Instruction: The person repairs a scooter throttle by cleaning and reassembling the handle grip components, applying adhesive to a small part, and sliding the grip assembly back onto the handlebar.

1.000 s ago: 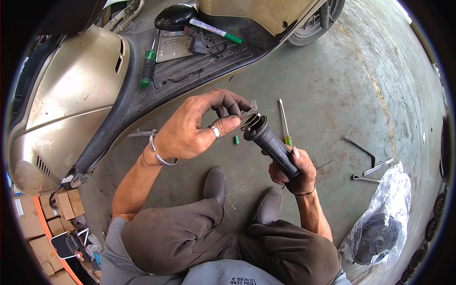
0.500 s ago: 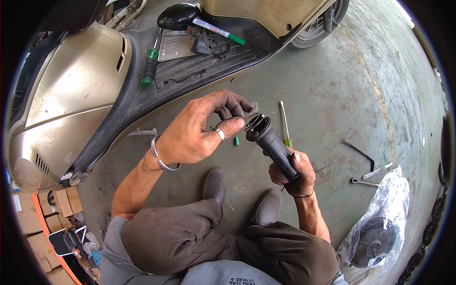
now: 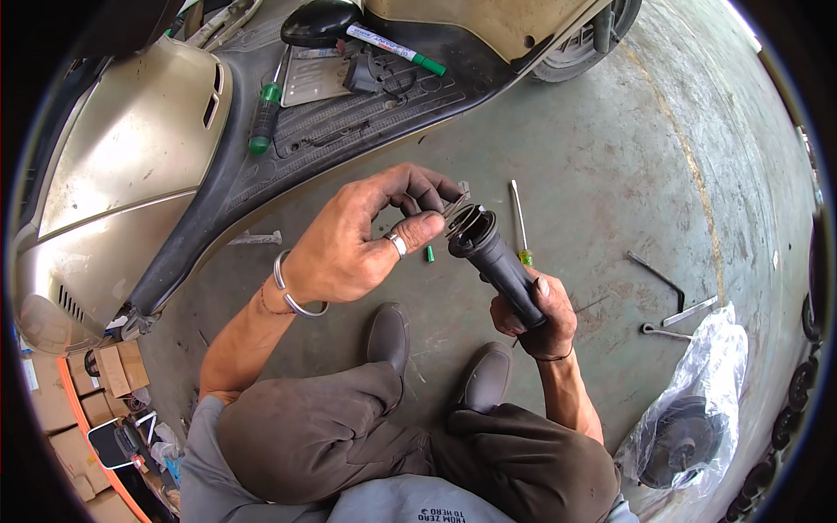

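Two hands meet at the tube [image 3: 499,261], which slants up and leftward above the floor. The right hand [image 3: 542,315] is clamped around its lower end, thumb along the side. The left hand [image 3: 349,231], wrist bent and fingers curled, pinches a thin wire [image 3: 454,206] between thumb and fingertips beside the open mouth. Farther out, printed lettering marks the shirt [image 3: 375,504] and the marker [image 3: 392,48] on the footboard [image 3: 384,118].

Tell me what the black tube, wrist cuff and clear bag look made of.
Tube: probably rubber or plastic, satin black, by its soft sheen. Cuff: likely metal, polished, by its silvery highlights. Bag: apparently thin plastic film, glossy, by its crinkles and see-through walls.
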{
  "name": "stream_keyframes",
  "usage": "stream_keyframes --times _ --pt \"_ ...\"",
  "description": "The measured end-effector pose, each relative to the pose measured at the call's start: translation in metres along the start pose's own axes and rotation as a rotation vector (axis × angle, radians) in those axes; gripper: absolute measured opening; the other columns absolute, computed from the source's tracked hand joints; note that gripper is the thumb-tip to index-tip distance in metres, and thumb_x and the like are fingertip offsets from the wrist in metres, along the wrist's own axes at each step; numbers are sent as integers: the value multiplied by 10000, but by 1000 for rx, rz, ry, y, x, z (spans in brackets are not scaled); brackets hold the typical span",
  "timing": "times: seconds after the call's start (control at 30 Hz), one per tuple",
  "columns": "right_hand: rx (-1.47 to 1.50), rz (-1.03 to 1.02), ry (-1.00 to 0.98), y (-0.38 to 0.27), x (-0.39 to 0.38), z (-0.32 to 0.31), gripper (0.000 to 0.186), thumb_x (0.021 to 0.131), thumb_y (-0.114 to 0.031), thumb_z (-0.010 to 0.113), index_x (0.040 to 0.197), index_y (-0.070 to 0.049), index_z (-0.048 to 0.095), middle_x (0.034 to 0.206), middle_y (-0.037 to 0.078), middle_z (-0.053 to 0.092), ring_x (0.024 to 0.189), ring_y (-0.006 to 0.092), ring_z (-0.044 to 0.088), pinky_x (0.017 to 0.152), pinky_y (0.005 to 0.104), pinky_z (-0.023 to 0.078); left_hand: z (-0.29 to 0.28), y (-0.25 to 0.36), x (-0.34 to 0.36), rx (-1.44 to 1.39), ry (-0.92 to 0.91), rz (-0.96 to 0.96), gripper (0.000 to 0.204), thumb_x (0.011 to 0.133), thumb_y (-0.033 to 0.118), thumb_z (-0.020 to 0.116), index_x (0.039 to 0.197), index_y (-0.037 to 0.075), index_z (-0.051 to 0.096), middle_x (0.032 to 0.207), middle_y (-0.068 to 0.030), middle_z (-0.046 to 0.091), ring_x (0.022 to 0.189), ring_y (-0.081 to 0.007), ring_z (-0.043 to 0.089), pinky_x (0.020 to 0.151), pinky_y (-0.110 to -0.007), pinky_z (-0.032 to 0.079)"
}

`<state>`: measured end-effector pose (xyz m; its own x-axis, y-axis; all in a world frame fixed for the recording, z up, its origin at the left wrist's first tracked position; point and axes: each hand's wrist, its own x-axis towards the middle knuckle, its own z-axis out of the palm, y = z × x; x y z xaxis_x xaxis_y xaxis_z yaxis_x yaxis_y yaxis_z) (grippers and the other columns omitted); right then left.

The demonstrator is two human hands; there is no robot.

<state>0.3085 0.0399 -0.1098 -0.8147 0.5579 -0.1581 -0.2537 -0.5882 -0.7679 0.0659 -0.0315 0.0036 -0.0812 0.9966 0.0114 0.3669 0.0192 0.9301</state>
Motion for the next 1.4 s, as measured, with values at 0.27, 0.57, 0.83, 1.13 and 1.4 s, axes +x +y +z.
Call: stream_keyframes --times 0.27,0.57,0.83,1.13,1.4 --pt "36 17 -50 -2 -1 -5 537 971 -425 537 1058 103 576 664 62 529 516 99 437 477 254 340 1 -1 2 21 -26 -57 115 930 94 625 962 2 565 1203 -175 631 1086 -183 562 980 -357 427" --pt "-20 -23 3 9 1 -6 713 905 -522 589 1133 150 532 580 64 491 453 125 409 437 279 308 12 -4 4 310 39 222 170 903 161 688 937 26 590 1155 -176 666 1017 -267 632 930 -390 483" --pt "-37 -103 -45 18 4 -5 682 901 -482 621 1204 118 504 703 97 532 552 147 472 509 303 377 12 -3 3 388 43 397 205 839 88 739 993 29 617 1204 -186 665 1129 -315 624 952 -424 496" --pt "-119 -172 -84 18 11 -5 672 951 -453 606 1341 77 467 872 95 588 727 137 542 648 285 444 31 -11 1 495 201 504 609 770 184 812 1301 9 569 1351 -159 589 1242 -341 558 997 -420 474" --pt "-270 -169 -20 17 5 3 660 957 -413 616 1383 65 453 869 57 581 732 107 519 653 262 434 47 -24 -2 449 303 502 663 782 190 803 1367 21 541 1358 -174 582 1215 -342 585 978 -406 482"
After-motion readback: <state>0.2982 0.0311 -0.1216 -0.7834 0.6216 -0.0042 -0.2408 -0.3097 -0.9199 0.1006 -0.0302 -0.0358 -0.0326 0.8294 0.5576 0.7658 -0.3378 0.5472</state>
